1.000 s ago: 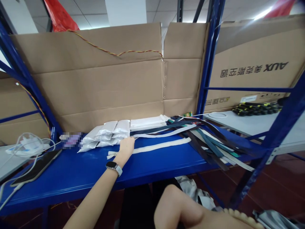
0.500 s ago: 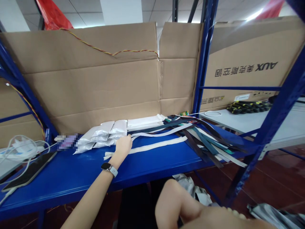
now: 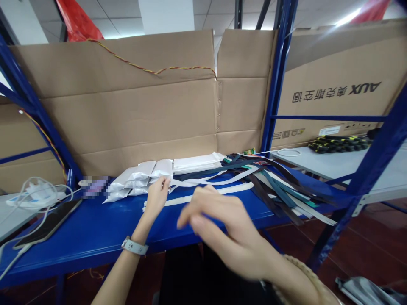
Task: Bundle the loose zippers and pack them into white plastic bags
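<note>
The left hand (image 3: 155, 199) has its fingers pinched on a white strap (image 3: 216, 180); the right hand (image 3: 222, 228) hovers empty, fingers apart (open blue bench (image 3: 79, 228) at nine o'clock).

Stockroom, likely industrial: blue steel shelf (image 3: 79, 224) under the left hand (image 3: 155, 199), flattened cardboard (image 3: 121, 114) behind it, AUX carton (image 3: 330, 93) on racking to its right

Blue steel racking uprights (image 3: 280, 72) are standing across the view, with flattened corrugated cardboard sheets (image 3: 121, 114) lining the rear. A large carton printed "AUX" (image 3: 333, 93) is leaning behind the right bay. A twisted red-and-yellow wire (image 3: 152, 72) is running along the cardboard's top edge. Red plastic bags (image 3: 78, 21) are showing above, beneath white ceiling tiles (image 3: 108, 17), while a glossy reddish-brown floor (image 3: 359, 250) is reflecting light.
</note>
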{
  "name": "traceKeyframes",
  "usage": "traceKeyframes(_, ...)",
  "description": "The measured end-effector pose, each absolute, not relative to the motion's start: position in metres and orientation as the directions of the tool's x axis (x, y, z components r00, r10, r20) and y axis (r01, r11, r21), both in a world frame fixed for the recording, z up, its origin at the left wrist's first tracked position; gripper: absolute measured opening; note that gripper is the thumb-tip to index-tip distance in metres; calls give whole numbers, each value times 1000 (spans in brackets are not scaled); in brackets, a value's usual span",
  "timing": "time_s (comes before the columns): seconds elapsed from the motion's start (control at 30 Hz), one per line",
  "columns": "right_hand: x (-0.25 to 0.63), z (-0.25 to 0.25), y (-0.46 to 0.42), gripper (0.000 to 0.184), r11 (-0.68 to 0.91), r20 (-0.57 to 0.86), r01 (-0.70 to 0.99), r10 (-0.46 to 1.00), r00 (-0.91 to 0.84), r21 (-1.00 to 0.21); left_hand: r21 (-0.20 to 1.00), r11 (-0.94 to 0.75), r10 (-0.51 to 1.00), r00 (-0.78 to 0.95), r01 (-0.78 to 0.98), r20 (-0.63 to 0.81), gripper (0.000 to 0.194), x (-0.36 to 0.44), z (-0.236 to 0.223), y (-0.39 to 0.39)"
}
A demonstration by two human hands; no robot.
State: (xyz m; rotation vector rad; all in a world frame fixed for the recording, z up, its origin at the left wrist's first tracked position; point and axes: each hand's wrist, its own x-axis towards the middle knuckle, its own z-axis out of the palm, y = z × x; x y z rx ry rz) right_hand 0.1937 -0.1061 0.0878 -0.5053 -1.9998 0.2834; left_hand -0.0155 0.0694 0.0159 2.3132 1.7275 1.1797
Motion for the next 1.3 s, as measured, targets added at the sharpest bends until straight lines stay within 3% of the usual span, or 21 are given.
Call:
traceKeyframes(0.07,183,70,-61,20,796,735,328,600,-317,-508,475,-401,830,90,783,551,33,-14,13,61)
traceKeyframes(0.17,173,30,1,20,585,507,388,811,-291,-713,495,-435,818,101,752,566,36,-7,6,50)
traceKeyframes(0.27,167,-6,36,21,483,392,363,870,-298,-797,472,-477,807,158,741,569,36,0,-1,42)
traceKeyframes(0.4,162,-30,44,22,470,366,325,869,-333,-821,437,-478,815,198,762,545,34,7,-10,37)
traceKeyframes(0.67,161,-33,39,18,519,416,386,850,-322,-762,295,-528,778,314,797,544,30,9,-17,33)
traceKeyframes(1.0,156,-25,32,20,571,501,570,813,-295,-591,208,-440,801,277,873,531,34,9,-18,30)
traceKeyframes(1.2,163,-20,37,21,502,510,800,807,-298,-328,176,-350,801,197,920,565,33,4,-13,29)
traceKeyframes(1.3,181,-18,46,20,425,496,858,833,-245,-289,196,-258,799,95,946,594,37,-17,-8,32)
